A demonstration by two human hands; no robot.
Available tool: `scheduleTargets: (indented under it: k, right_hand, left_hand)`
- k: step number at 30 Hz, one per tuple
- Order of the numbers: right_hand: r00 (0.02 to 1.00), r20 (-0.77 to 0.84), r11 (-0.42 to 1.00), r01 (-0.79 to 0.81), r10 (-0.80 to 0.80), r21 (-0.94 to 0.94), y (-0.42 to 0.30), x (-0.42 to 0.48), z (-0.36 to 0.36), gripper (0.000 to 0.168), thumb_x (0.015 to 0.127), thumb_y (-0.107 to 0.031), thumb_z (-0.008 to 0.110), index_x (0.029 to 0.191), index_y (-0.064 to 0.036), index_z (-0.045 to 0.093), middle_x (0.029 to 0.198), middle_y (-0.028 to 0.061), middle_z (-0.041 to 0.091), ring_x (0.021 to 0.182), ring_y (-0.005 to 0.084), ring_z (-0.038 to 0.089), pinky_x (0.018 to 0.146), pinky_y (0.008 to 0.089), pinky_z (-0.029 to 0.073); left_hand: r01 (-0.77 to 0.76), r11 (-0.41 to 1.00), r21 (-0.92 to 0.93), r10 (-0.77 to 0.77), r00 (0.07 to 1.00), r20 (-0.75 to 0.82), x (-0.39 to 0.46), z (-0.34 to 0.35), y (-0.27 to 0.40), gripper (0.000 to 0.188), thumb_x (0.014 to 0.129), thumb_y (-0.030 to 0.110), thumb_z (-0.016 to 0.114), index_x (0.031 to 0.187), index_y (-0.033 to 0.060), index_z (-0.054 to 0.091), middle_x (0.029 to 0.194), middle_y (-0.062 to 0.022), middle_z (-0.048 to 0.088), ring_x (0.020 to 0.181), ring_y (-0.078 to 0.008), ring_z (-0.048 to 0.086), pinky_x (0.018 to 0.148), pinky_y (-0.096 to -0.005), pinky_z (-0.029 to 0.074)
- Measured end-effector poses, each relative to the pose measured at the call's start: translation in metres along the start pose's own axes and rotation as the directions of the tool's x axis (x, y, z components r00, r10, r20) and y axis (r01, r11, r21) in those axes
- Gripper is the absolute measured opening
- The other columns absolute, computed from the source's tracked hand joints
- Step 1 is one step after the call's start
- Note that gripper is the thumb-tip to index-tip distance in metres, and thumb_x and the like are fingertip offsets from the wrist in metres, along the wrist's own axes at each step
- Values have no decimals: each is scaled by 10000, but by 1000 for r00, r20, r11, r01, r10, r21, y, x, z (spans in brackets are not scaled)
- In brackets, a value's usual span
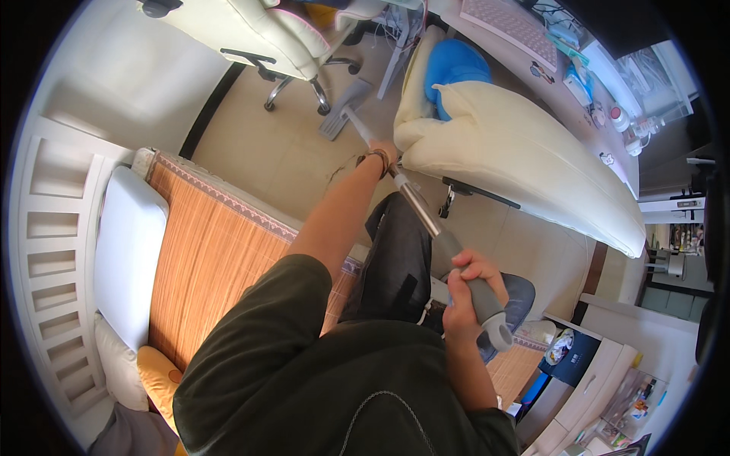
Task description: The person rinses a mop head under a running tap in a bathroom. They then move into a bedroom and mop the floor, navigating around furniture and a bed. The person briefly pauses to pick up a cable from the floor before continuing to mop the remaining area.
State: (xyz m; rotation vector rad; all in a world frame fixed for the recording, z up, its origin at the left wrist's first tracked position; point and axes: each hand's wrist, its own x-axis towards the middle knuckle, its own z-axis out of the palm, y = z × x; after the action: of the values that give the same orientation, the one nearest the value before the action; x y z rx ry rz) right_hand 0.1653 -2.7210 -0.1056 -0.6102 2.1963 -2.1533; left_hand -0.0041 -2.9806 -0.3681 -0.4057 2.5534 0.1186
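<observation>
A flat mop with a long pole [419, 205] runs from the floor up towards my body. Its grey head [345, 108] lies flat on the tiled floor beside the wheeled base of a cream chair. My left hand [383, 153], with bracelets at the wrist, grips the pole's lower part. Around the thick grey handle at the upper end, my right hand [474, 288] is closed, just below the handle's looped tip [499, 333]. Dark strands that look like hair [340, 169] lie on the floor to the left of my left wrist.
A cream padded chair [513, 142] with a blue cushion [456, 65] stands right of the pole, against a desk [599, 125]. Another cream chair [239, 34] is beyond the mop head. On the left is a bed with a bamboo mat [217, 251]; drawers [593, 382] stand lower right.
</observation>
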Motion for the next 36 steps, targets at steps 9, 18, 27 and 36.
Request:
scheduleTargets:
  k: [9, 18, 27, 36]
  right_hand:
    - [997, 15, 993, -77, 76, 89, -31, -53, -77, 200, 778, -106, 657, 855, -8, 501, 888, 167, 588, 820, 199, 567, 774, 289, 443]
    - [864, 457, 973, 231, -210, 10, -50, -52, -99, 289, 703, -234, 767, 775, -34, 571, 809, 167, 624, 649, 249, 624, 586, 283, 498]
    - [907, 291, 952, 290, -305, 94, -31, 19, -32, 176, 694, 7, 681, 794, -22, 540, 879, 174, 613, 736, 214, 596, 678, 274, 468]
    - [801, 540, 943, 331, -261, -35, -24, 62, 7, 134, 683, 44, 645, 769, -10, 557, 877, 159, 611, 776, 202, 596, 702, 275, 462]
  left_hand:
    - [268, -130, -954, -312, 903, 296, -104, 48, 36, 146, 857, 180, 493, 930, 65, 440, 652, -84, 528, 552, -231, 541, 497, -401, 446]
    - [-79, -605, -793, -401, 890, 217, -144, 36, 41, 72, 829, 65, 434, 841, 20, 380, 542, -111, 446, 440, -251, 480, 438, -392, 440]
    - [59, -711, -701, -239, 917, 320, -61, -31, -7, 95, 856, 101, 358, 843, 17, 401, 611, -106, 469, 467, -207, 474, 431, -340, 448]
    - [26, -806, -591, -222, 913, 343, 10, -22, -22, 282, 887, 227, 354, 912, -30, 468, 623, -135, 535, 453, -213, 502, 400, -324, 419]
